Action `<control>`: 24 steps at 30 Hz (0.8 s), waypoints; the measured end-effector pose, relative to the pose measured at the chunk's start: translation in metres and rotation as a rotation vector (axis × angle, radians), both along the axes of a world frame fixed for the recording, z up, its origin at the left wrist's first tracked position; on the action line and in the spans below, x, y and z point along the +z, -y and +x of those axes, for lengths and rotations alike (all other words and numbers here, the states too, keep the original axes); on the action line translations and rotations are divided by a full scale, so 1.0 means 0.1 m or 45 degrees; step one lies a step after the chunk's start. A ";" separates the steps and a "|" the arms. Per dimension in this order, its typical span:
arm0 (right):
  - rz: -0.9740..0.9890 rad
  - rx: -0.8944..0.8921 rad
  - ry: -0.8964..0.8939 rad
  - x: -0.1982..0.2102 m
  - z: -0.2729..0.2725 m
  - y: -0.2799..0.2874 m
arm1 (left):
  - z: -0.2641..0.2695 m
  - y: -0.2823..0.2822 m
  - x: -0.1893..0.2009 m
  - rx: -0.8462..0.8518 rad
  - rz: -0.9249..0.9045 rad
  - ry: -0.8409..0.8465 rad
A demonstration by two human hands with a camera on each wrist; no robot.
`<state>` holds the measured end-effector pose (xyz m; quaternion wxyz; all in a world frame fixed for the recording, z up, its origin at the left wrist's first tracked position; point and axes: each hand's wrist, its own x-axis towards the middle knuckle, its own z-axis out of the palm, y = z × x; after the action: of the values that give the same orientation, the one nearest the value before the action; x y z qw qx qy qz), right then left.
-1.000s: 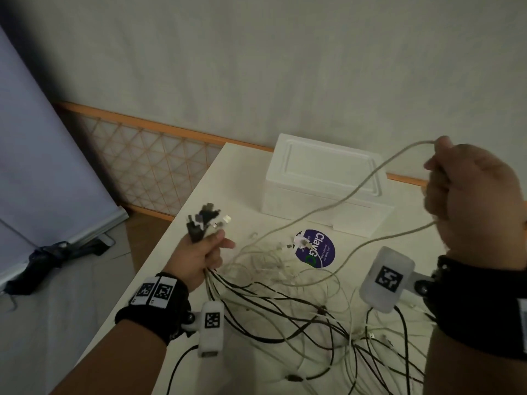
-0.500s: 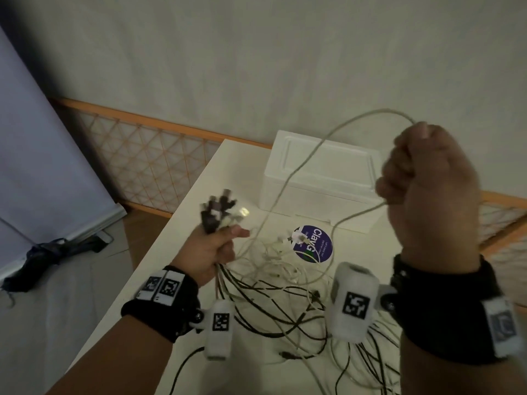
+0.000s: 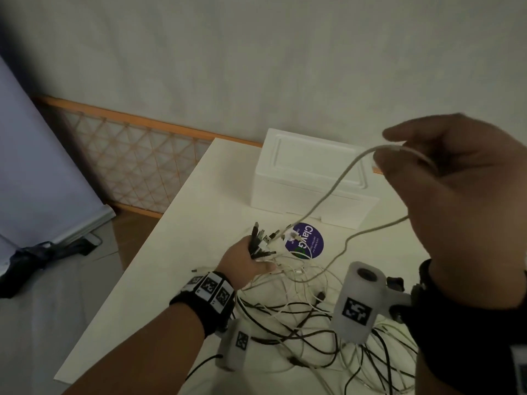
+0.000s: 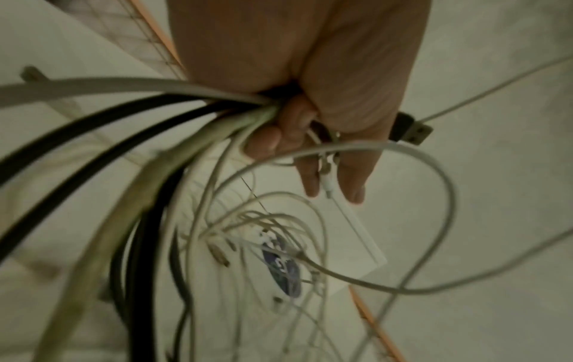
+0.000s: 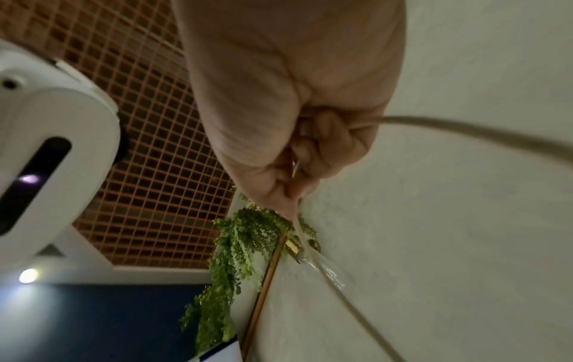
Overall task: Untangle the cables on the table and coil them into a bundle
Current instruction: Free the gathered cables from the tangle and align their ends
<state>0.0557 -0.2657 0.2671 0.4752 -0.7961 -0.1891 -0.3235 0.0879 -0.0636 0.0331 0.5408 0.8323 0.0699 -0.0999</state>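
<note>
Clearly the whole move turns on one line: the grey cable [image 3: 336, 192] that runs from the left hand [image 3: 242, 262] up to the right hand [image 3: 456, 201]. In the head view the left hand sits low over the table [image 3: 176, 238], fingers curled round a bunch of plug ends [image 3: 261, 242] that fan out toward 12 o'clock, with the trailing cords dropping from the fist toward 5 o'clock into the tangle [image 3: 308, 317] lying on the table. The right hand is raised well above the table, at about 2 o'clock from the left hand. Its fingers are curled on the grey cable, which the right wrist view shows passing through the fist and out past the fingertips.

From the right hand the cable's long axis slopes down toward 8 o'clock, crossing in front of the white foam box [image 3: 310, 178] and ending at the plug bunch, just beside the round blue sticker [image 3: 306, 243]. A second run of it leaves the right hand toward 7 o'clock and sinks into the tangle.

Judging by this, the loose length lies below and left of the right hand, so the right hand is the one placed to draw it clear; the left looks best suited as an anchor. The risk seems to be that pulling drags neighbouring cords up too.
</note>
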 end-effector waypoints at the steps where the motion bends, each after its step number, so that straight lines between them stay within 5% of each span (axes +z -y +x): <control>1: 0.155 0.140 -0.030 0.03 -0.01 0.01 | -0.03 0.05 0.05 0.050 -0.075 0.041; 4: 0.502 0.502 -0.224 0.01 0.02 -0.01 | -0.17 0.26 0.32 0.171 -0.372 0.173; 8: 0.575 0.669 -0.436 -0.20 0.17 -0.13 | -0.28 0.42 0.82 0.128 -1.009 0.346; 11: 0.657 0.765 -0.496 -0.28 0.23 -0.21 | -0.27 0.41 1.05 0.068 -1.231 0.378; 18: 0.808 0.933 -0.437 -0.26 0.25 -0.29 | -0.19 0.44 0.92 -0.181 -0.819 0.269; 24: 0.806 0.925 -0.426 -0.39 0.35 -0.19 | -0.16 0.45 0.97 -0.015 -0.829 0.322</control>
<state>0.0902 -0.2463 0.2285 0.7987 -0.5368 -0.2677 -0.0472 0.0720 -0.1088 0.1302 0.7818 0.6222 -0.0380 -0.0163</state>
